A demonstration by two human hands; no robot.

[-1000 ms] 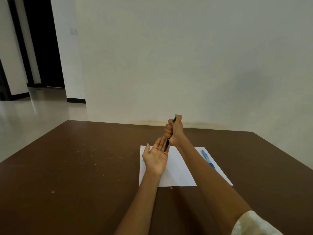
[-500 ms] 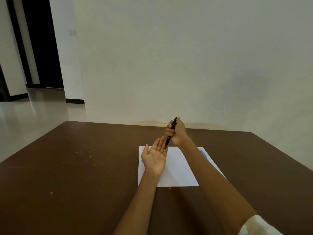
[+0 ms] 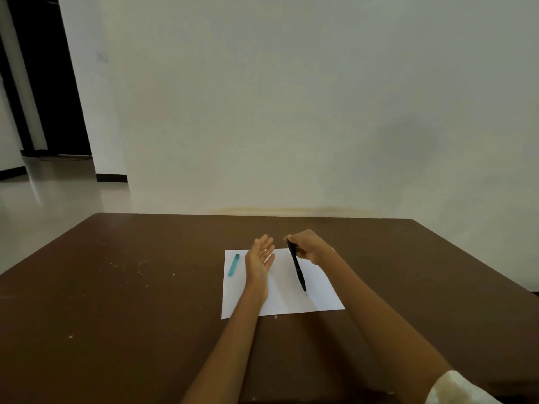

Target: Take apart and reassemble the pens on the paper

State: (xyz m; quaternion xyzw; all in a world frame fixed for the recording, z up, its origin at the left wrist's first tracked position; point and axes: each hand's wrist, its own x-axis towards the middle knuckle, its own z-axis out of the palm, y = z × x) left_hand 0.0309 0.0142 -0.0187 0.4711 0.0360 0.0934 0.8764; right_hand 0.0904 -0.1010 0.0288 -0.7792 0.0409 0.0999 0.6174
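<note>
A white sheet of paper [image 3: 294, 298] lies on the brown table. My right hand [image 3: 309, 246] grips the top end of a black pen [image 3: 297, 266], which slants down so that its tip touches the paper near the sheet's right half. My left hand [image 3: 259, 258] is held open on its edge over the paper's left half, fingers together and pointing away, holding nothing. A teal pen part [image 3: 233, 265] lies on the paper's far left corner. The blue pen seen earlier at the right is hidden behind my right forearm.
The brown table [image 3: 116, 310] has pale crumbs scattered on its left side. A plain wall rises just behind its far edge. A doorway and shiny floor lie at the far left.
My right hand dropped from above the left palm and swung the black pen down until its tip met the paper. My left hand turned from palm-up to edge-on, uncovering the teal part.
</note>
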